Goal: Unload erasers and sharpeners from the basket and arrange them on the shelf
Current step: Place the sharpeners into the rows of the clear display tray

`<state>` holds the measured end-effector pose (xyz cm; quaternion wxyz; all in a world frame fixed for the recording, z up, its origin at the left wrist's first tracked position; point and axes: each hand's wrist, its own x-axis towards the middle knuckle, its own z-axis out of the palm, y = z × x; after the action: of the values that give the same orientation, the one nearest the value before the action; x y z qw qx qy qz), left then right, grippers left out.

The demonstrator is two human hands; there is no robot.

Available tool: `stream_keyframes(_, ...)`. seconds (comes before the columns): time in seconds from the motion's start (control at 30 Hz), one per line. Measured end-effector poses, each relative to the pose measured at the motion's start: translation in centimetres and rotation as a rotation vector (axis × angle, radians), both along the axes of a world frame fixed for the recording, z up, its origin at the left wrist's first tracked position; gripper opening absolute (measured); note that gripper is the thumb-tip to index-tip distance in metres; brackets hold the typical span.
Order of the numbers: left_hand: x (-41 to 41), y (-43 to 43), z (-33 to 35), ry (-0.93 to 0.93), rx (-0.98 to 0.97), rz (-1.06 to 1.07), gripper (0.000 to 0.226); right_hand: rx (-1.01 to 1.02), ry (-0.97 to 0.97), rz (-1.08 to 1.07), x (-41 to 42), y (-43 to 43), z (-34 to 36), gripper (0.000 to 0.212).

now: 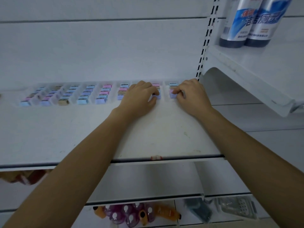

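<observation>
Two bare forearms (82, 170) reach up-frame across the white shelf (49, 137). Eight columns of pastel blocks (83, 94) line its back, mid-frame. The left hand (139, 96) curls round the seventh column's front block (158, 96) — the right hand (192, 96) pinches the eighth's lilac block (173, 95). Two bottles (246, 22) stand upper right.

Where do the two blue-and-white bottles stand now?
In the head view, the bottles stand top right on the upper shelf, right of the slotted upright and above the right hand.

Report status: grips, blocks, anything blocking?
Left grip pinches a purple block; right grip pinches the end-row block. Rows line the shelf back. Nothing in the way.
</observation>
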<state>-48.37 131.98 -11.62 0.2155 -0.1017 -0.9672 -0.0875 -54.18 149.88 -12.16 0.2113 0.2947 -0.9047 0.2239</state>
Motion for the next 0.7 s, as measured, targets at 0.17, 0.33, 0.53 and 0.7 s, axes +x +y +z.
stream_keyframes(0.17,-0.1,0.4,0.3,0.027,-0.012,0.003,0.041,-0.094,0.034,-0.003,-0.2,0.1,0.1,0.028)
stream_keyframes(0.33,-0.4,0.1,0.4,0.048,-0.048,-0.004,0.038,-0.16,0.033,0.034,-0.1,-0.3,0.1,0.034)
stream_keyframes(0.53,0.6,-1.7,3.1,0.098,-0.073,0.015,0.023,-0.107,0.002,0.206,2.4,-1.9,3.3,0.02)
stream_keyframes(0.7,3.6,-6.5,6.8,0.013,-0.201,-0.003,0.022,0.012,-0.043,0.328,5.5,-6.2,6.0,0.018)
